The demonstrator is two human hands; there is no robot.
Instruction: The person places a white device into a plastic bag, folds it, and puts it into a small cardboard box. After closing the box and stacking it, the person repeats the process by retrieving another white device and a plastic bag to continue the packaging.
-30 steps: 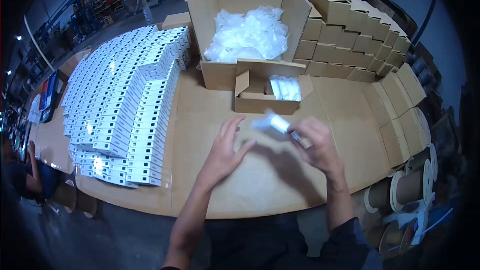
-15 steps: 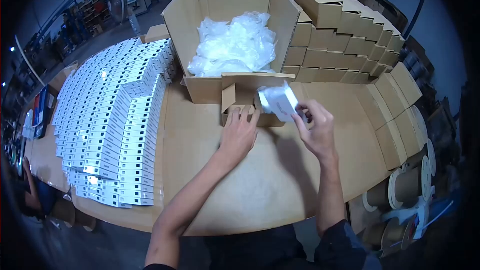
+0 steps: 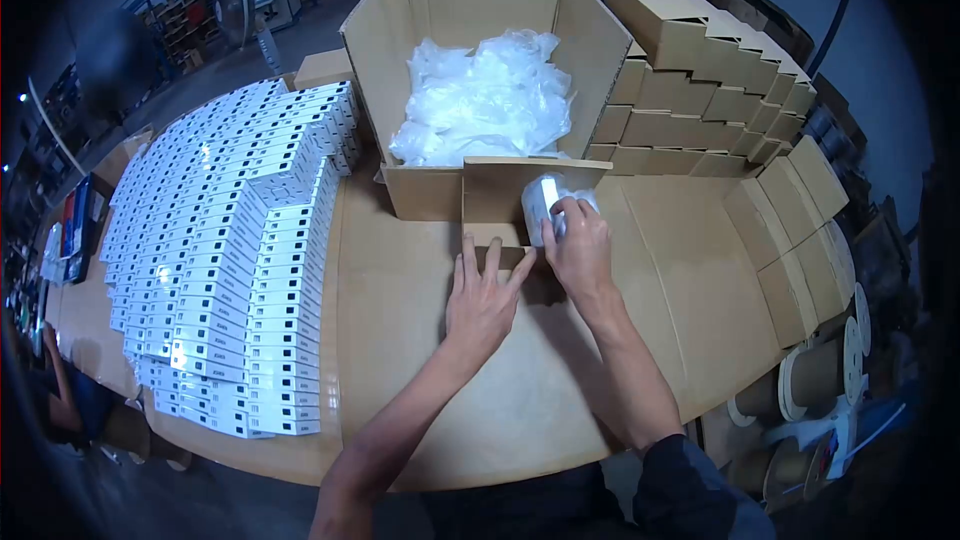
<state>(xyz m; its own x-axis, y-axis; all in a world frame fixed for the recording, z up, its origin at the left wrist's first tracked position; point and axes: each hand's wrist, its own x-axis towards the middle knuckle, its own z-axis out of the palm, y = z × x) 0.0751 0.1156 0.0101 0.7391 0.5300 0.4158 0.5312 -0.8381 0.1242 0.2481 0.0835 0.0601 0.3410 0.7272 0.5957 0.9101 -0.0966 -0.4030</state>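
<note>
A small open cardboard box (image 3: 495,202) stands on the table against the front of the large carton, its back flap raised. My left hand (image 3: 484,300) rests with fingers spread on the box's near edge and holds nothing. At the right part of the box, my right hand (image 3: 580,245) grips a white packet (image 3: 541,208) in clear plastic wrap. The packet is upright, its lower part at the box opening. My fingers cover its right side.
The large carton (image 3: 365,35) holds clear plastic wrap (image 3: 485,95). White boxes (image 3: 215,280) are stacked in rows at the left. Brown cartons (image 3: 680,95) are piled behind right, and more (image 3: 785,290) line the right edge. A person's arm (image 3: 62,380) shows at far left.
My right hand has moved left with the packet, which is now more upright at the small box. My left hand's fingers have spread on the near edge. The view has shifted slightly.
</note>
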